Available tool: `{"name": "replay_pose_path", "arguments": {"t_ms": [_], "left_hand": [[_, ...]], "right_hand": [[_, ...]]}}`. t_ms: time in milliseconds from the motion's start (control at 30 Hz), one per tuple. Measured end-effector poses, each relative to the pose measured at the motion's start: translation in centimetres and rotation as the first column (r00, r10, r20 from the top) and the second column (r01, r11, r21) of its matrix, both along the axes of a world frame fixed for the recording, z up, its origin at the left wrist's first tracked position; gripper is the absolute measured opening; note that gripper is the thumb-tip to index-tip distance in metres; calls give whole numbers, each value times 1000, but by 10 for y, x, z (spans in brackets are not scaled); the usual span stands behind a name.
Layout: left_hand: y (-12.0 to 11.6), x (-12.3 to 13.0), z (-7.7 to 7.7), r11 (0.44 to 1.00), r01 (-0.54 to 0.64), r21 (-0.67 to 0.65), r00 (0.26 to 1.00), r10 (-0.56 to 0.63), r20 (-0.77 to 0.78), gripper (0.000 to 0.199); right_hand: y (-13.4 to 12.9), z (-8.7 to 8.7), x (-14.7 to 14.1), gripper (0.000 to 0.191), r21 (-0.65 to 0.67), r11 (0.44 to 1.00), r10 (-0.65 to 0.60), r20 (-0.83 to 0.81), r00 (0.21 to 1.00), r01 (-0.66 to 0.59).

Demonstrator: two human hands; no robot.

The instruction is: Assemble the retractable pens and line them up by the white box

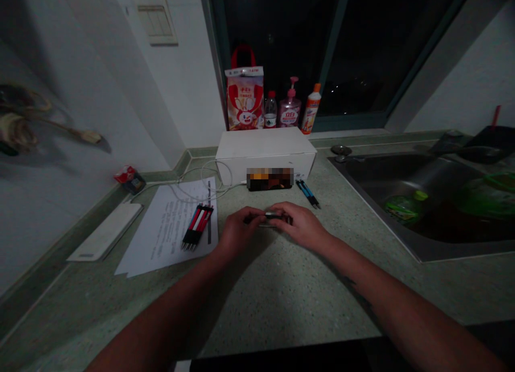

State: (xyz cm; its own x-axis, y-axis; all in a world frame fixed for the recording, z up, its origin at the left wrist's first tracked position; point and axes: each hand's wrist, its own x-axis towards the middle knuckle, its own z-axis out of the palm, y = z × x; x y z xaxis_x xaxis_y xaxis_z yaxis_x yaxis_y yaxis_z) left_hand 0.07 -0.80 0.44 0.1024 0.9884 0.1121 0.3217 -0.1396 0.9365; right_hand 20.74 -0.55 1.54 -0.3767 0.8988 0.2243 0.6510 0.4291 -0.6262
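Left hand (240, 231): rested over the counter, fingers curled around the dark end of the part.
Right hand (301, 226): beside the left, fingers on the silver end of the part.
Part (270, 217): small, slim, black and silver, exact kind hidden by the fingers; held level between both hands, just above the counter.
Fingers: together and clamped on the part from either side; fingertips of the two hands nearly met.
Handling: a piece this slim was best steadied with the fingertips, keeping both hands low and its two ends in line.
Pens: red and black, bundled, tips toward the person (197, 227); lay on the paper.
Paper (163, 235): printed sheet, text too small to read.
Blue pens (308, 194): lay just beyond the right hand.
Box (265, 149): white, unmarked on its top; stood at the back of the counter.
Blurred object (269, 179): leaned against the box, its face unreadable.
Cable (203, 174): white, looped across the paper's far edge.
Counter (281, 299): speckled green.
Sink (402, 187): steel, with a green bottle (404, 206) inside.
Gift bag (244, 101): red handles, rabbit print, lettering illegible.
Pump bottle (289, 106): on the sill, label illegible.
Orange-capped bottle (311, 109): beside it, label illegible.
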Motion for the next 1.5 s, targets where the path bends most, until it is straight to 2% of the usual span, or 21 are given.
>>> {"name": "replay_pose_path", "arguments": {"t_ms": [67,167,233,467,567,700,767,833,967,1033,1233,1367,1500], "left_hand": [[0,0,0,1000,-9,-9,1000,9,-1,12],[0,0,2,1000,-5,-13,1000,5,-3,13],[0,0,3,1000,1,-18,1000,-1,-10,12],[0,-1,-3,999,36,-2,995,-36,-90,11],[-2,0,-7,987,152,48,956,-135,-262,10],[-8,3,-8,911,390,132,819,-278,-503,11],[-10,4,-8,885,446,135,775,-306,-554,9],[-9,3,-8,896,422,139,771,-274,-575,9],[0,-1,-11,942,277,191,793,-112,-599,14],[5,-3,-13,950,237,203,792,-68,-607,15],[12,-3,-17,965,196,173,789,-50,-613,17],[14,-3,-14,973,183,142,772,-53,-634,16],[14,-7,-8,975,170,141,790,-50,-611,15]], "right_hand": [[-1,0,0,24,-14,1000,-20,-4,1000,19],[-1,-1,0,11,-11,1000,-11,9,1000,11],[-1,-2,0,9,0,1000,-2,20,1000,2],[1,4,2,29,-17,1000,16,156,988,-14],[2,3,2,23,16,1000,-5,164,986,2],[3,-2,3,9,-3,1000,21,223,974,-21],[2,-4,3,10,-12,999,52,291,955,-51],[2,-6,3,11,-7,998,59,346,936,-60],[3,-7,3,12,0,999,48,385,921,-52],[3,-7,3,12,-2,999,45,392,919,-48],[2,-5,2,11,1,999,29,414,910,-32],[4,-7,6,10,15,999,23,428,903,-32],[7,-12,13,10,24,999,13,430,903,-26]]}}
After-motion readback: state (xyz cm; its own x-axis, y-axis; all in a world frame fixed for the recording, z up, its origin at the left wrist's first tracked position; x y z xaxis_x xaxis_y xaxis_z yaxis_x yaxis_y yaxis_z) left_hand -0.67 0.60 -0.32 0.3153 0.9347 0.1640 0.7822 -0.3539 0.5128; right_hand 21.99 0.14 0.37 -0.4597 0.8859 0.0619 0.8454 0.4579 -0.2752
